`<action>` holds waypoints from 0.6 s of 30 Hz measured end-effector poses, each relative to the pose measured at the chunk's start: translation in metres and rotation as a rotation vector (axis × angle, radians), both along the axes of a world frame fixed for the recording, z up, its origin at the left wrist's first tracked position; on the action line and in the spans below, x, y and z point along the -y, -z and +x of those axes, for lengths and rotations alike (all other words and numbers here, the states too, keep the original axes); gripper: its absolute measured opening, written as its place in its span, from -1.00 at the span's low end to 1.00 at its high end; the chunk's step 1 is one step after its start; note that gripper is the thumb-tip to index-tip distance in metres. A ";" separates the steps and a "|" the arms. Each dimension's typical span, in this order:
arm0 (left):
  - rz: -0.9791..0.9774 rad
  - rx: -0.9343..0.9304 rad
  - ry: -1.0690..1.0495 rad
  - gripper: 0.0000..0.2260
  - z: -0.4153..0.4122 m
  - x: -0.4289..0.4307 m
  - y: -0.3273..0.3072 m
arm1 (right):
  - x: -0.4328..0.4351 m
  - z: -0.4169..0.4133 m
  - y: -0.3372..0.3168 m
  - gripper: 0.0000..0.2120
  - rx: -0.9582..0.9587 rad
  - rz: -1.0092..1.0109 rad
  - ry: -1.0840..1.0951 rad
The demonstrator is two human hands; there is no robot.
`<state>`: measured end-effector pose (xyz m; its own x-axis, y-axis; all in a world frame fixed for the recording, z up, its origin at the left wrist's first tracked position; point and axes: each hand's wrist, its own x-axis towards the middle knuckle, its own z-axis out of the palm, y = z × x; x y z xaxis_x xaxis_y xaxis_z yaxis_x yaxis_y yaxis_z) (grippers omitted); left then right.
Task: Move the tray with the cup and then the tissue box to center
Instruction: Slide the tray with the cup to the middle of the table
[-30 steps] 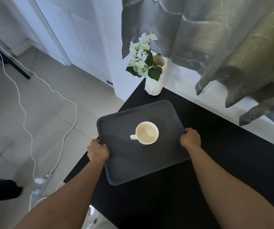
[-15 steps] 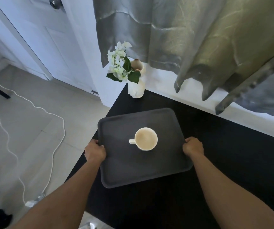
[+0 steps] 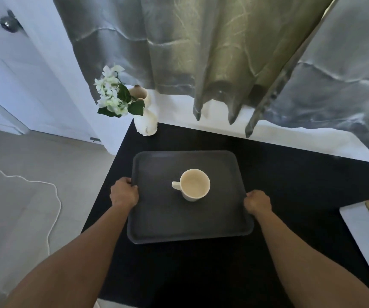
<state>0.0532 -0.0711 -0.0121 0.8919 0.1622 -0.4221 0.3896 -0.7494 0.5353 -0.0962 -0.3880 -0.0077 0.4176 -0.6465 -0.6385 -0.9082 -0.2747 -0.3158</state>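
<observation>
A dark grey tray (image 3: 161, 218) lies over the black table (image 3: 290, 185), near its left side. A cream cup (image 3: 195, 184) stands upright in the tray's middle, handle pointing left. My left hand (image 3: 123, 194) grips the tray's left rim. My right hand (image 3: 257, 202) grips its right rim. At the right edge of the view, a white tissue box (image 3: 366, 236) with a tan top is partly cut off.
A white vase with white flowers (image 3: 144, 121) stands at the table's far left corner. Grey and olive curtains (image 3: 223, 52) hang behind the table. A white cable (image 3: 54, 196) runs over the tiled floor on the left.
The tray with the cup has shifted rightward along the table, away from its left edge, both hands still on the rims. The view has turned right and the tissue box has come into sight.
</observation>
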 end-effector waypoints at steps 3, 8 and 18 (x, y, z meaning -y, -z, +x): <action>-0.006 0.014 0.054 -0.68 0.005 0.012 -0.001 | 0.007 -0.010 0.001 -0.86 0.000 -0.002 0.033; -0.007 0.008 0.104 -0.67 0.013 0.033 -0.004 | 0.020 -0.023 0.003 -0.84 0.009 0.018 0.077; -0.049 -0.006 0.174 -0.67 0.040 0.073 0.001 | 0.050 -0.022 0.018 -0.87 0.017 0.023 0.113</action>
<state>0.0936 -0.1440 -0.0131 0.9019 -0.0154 -0.4316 0.2599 -0.7787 0.5710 -0.1179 -0.4377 -0.0253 0.3543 -0.6750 -0.6472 -0.9272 -0.1638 -0.3368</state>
